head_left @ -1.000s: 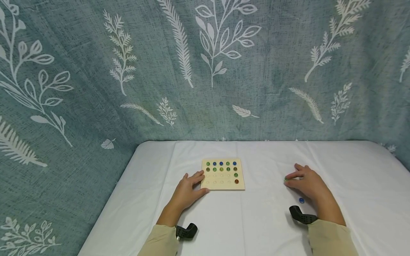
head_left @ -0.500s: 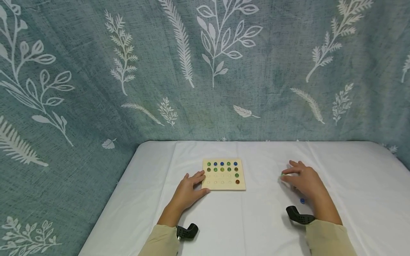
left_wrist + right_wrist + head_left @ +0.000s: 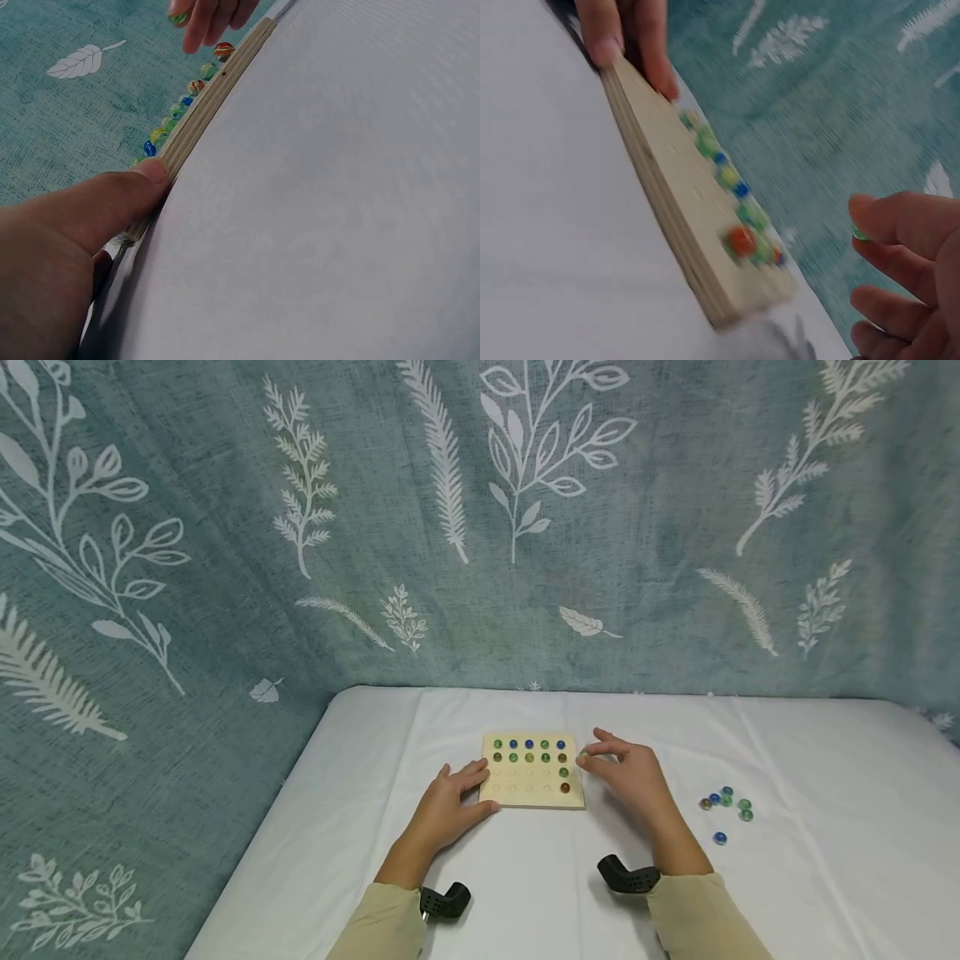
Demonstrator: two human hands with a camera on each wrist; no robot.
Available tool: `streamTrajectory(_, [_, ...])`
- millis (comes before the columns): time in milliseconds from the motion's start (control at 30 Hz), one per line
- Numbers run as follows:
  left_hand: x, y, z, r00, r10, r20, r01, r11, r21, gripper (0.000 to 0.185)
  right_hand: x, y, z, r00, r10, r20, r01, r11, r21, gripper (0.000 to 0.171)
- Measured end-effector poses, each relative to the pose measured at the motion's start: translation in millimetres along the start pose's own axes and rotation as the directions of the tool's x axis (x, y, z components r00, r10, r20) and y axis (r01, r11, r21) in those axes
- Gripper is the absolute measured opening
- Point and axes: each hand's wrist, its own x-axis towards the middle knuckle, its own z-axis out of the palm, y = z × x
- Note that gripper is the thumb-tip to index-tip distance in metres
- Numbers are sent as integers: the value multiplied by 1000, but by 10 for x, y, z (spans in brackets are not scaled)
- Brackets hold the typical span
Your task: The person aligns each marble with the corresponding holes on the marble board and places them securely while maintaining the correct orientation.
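While the right hand point(image 3: 628, 774) hovers at the right edge of the wooden board point(image 3: 533, 771), its thumb and forefinger pinch a small green marble point(image 3: 859, 232), the other fingers loosely curled beneath; the bead sits just off the board's upper right corner, above the cloth. Left hand point(image 3: 448, 802) lies on the board's near left corner, thumb pressed against the edge, fingers laid flat on top, holding nothing. Board: pale plywood, grid of shallow dimples; the two far rows hold green and blue marbles, the right column has a green one and a red-orange marble point(image 3: 565, 787) nearest; remaining dimples bare. Loose marbles point(image 3: 726, 800) lie in a small cluster well to the right on the white tablecloth point(image 3: 825, 827), one blue apart from them, nearer. Judgement: the marble is glass, hard, smooth and light, apt to slip or roll; a fingertip pinch across its middle suits it. Leaf-patterned teal fabric point(image 3: 225, 527) hangs behind.
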Motion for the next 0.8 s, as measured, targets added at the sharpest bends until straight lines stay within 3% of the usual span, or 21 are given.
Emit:
streamTrajectory(233, [20, -7, -3, 1000, 5, 4, -5, 1000, 7, 63, 29, -59, 322, 998, 61, 8, -61, 991, 119, 33])
streamTrajectory(800, [14, 6, -11, 1000, 12, -4, -12, 1000, 0, 63, 8, 6, 545, 999, -36, -7, 36, 999, 40, 22])
